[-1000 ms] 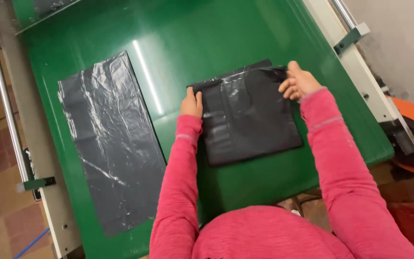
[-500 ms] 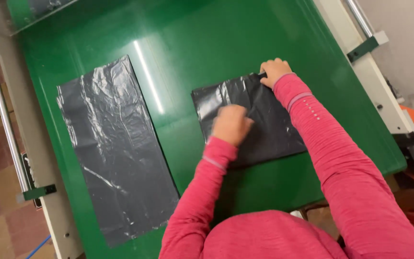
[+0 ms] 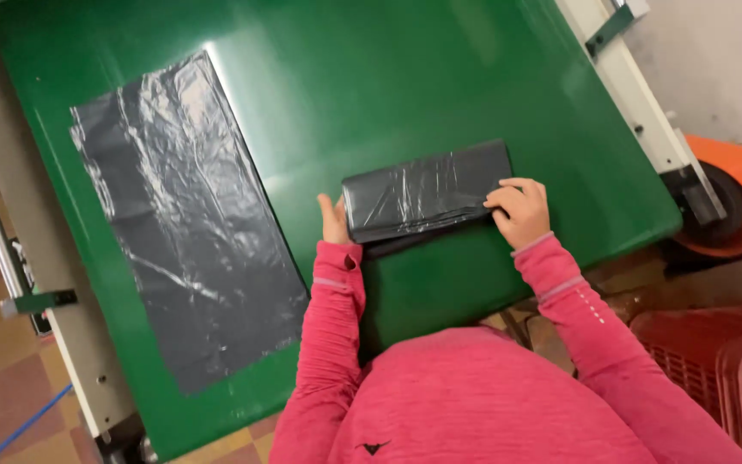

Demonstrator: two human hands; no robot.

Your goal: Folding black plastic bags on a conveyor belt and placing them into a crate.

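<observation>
Between the hands a folded bag (image 3: 427, 191) lies on the green table (image 3: 440, 77), already down to a narrow band, its lower layer not yet flush. Left hand (image 3: 333, 222) presses its left end; right hand (image 3: 519, 209) pinches the right edge. Left of the left hand, a flat bag (image 3: 178, 215) is unfolded.

1. A folded black plastic bag (image 3: 427, 191) lies on the green table (image 3: 405, 77).
2. The left hand (image 3: 334, 220) touches its nine o'clock end.
3. The right hand (image 3: 521, 210) presses its four o'clock corner.
4. A flat black bag (image 3: 184, 215) lies well apart at nine o'clock.
</observation>
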